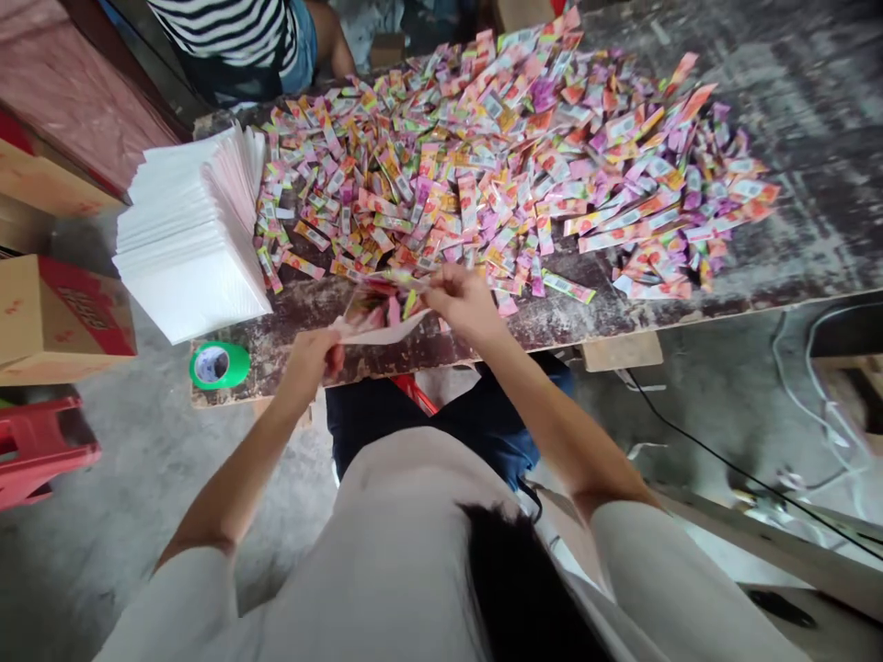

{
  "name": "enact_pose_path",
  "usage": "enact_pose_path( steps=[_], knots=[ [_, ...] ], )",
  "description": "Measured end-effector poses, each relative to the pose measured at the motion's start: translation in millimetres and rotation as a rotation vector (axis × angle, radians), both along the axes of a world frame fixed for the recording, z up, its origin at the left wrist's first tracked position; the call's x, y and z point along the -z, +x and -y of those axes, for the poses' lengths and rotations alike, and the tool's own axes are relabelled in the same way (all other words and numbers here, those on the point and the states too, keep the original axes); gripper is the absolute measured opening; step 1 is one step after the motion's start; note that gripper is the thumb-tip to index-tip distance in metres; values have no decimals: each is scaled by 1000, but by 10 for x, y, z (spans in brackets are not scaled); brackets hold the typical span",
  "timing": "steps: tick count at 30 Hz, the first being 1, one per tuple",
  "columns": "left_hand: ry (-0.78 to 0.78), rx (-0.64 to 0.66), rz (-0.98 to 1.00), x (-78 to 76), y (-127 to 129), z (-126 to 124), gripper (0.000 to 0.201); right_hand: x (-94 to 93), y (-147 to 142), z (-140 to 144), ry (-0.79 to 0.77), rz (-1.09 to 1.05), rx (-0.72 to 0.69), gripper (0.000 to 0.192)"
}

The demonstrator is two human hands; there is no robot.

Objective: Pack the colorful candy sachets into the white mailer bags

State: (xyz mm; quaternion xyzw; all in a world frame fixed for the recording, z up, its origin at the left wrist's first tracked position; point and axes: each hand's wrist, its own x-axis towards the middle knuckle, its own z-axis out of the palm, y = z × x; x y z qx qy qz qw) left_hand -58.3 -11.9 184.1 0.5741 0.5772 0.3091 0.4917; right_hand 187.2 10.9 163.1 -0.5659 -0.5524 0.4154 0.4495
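Note:
Between my hands, at the table's front edge, is a clear plastic bag [386, 333] with a few colourful candy sticks inside. My left hand [314, 357] pinches the bag's left corner. My right hand [464, 303] grips its right end, fingers closed on the edge. Just beyond the bag spreads a large heap of small wrapped candy sticks [469, 198] in pink, orange, purple and green. To the left stands a thick stack of white flat bags or sheets [186, 239]. A roll of green tape [219, 365] lies near the table's left front corner.
The worn dark wooden table [814, 221] runs to the right. Cardboard boxes [62, 317] and a red plastic stool [45, 450] stand on the left. Across the table is another person in a striped shirt [227, 37]. Cables [717, 446] lie on the right.

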Motion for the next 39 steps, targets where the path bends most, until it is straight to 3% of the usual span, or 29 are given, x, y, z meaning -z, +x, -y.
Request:
enact_pose_path(
  steps=[4, 8, 10, 13, 15, 16, 17, 19, 20, 21, 22, 24, 26, 27, 29, 31, 34, 36, 39],
  knots=[
    [56, 7, 68, 4, -23, -1, 44, -24, 14, -62, 89, -42, -2, 15],
    [101, 49, 69, -17, -18, 113, 47, -63, 10, -100, 82, -67, -73, 15],
    [83, 224, 27, 5, -27, 163, 49, 5, -1, -143, 71, -47, -84, 13],
    [-202, 724, -89, 60, -161, 115, 34, 198, 13, -236, 24, 50, -100, 12],
    [-322, 923, -80, 105, -334, -33, 21, 285, 51, -290, 14, 124, -146, 12],
    [-277, 877, -37, 136, -420, -143, 19, 287, 70, -313, 34, 153, -186, 11],
    [-171, 736, 22, 176, -487, -273, 21, 255, 84, -338, 73, 176, -238, 11],
    [162, 244, 117, 283, -521, -581, 23, 95, 83, -406, 167, 216, -413, 11],
    [267, 109, 154, 345, -479, -746, 17, -20, 67, -457, 204, 231, -529, 13],
    [294, 94, 200, 409, -400, -909, 21, -144, 42, -519, 232, 239, -648, 15],
    [265, 166, 259, 471, -295, -1058, 32, -264, 16, -591, 252, 240, -756, 18],
    [140, 431, 330, 590, -54, -1287, 44, -435, -10, -748, 270, 218, -883, 20],
    [49, 645, 335, 714, 146, -1390, 35, -440, 48, -871, 258, 150, -820, 21],
    [47, 674, 326, 786, 211, -1398, 29, -367, 119, -899, 236, 94, -727, 24],
    [109, 548, 318, 962, 263, -1356, 24, -82, 321, -856, 176, -55, -463, 39],
    [186, 272, 336, 1165, 251, -1286, 24, 314, 522, -690, 127, -212, -212, 49],
    [242, -19, 359, 1401, 254, -1198, 27, 855, 603, -375, 47, -288, -128, 61],
    [283, -57, 351, 1441, 304, -1153, 29, 1041, 482, -255, 6, -243, -119, 61],
    [341, -56, 289, 1320, 345, -1057, 31, 1029, 249, -268, 48, -189, 31, 38]
  ],
)
